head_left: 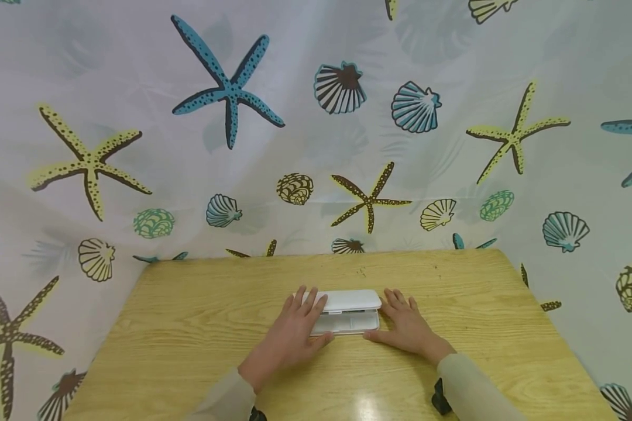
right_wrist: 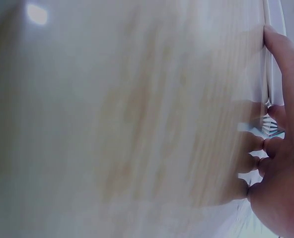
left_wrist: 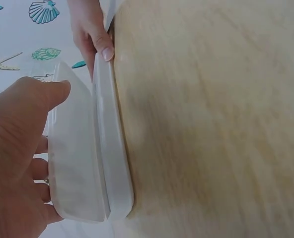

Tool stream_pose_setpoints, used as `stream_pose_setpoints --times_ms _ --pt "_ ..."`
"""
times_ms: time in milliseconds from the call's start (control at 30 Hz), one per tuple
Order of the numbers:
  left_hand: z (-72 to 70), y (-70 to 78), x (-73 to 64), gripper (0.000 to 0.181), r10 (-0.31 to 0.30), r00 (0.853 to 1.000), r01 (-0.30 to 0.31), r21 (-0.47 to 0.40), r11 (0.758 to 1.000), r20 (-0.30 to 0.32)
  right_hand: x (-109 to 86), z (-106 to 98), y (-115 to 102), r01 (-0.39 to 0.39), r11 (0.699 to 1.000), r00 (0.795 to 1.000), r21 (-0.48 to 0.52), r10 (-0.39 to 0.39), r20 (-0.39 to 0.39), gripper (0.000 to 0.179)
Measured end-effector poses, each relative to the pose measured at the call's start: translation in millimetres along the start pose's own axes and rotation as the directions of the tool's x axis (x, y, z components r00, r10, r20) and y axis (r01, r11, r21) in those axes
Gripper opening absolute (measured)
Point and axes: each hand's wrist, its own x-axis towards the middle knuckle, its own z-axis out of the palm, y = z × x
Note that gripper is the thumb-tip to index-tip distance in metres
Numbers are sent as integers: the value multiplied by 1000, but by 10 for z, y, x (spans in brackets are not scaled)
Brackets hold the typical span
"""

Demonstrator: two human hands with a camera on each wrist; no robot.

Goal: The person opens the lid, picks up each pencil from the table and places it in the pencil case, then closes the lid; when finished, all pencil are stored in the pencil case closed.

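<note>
A long white plastic pencil case lies on the table with its hinged lid partly raised. Through the gap at the front, a pale interior with a divider shows; a small tab sits on the lid's front edge. My left hand holds the left end, fingers over the lid and thumb toward the front. In the left wrist view that hand's thumb overlaps the lid. At the right end, my right hand grips the case, thumb at the front corner and fingers along the side. The right wrist view shows only a sliver of case.
A wood-grain table spreads around the case. Behind it and along both sides hangs a pale curtain printed with starfish and shells. A bright light reflection lies near the table's front. Dark straps show at both sleeves.
</note>
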Motion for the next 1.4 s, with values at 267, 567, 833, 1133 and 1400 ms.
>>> stream_pose_setpoints --times_ms 267,567,833,1133,1400 --pt "96 41 0 83 -34 999 34 0 999 34 0 9 16 3 1000 1000 -12 -3 -1 102" --pt "161 2 109 78 -58 997 58 -13 998 42 6 14 29 11 1000 1000 -16 -11 -10 99" --pt "245 -22 142 69 -46 998 46 12 999 33 10 21 35 7 1000 1000 -13 -7 -7 100" --pt "359 -22 154 64 -80 996 79 32 996 45 15 21 34 -1 1000 1000 1 1 11 100" --pt "415 -1 170 63 -109 993 106 66 992 44 1 -9 -4 1 1000 1000 1 -1 11 99"
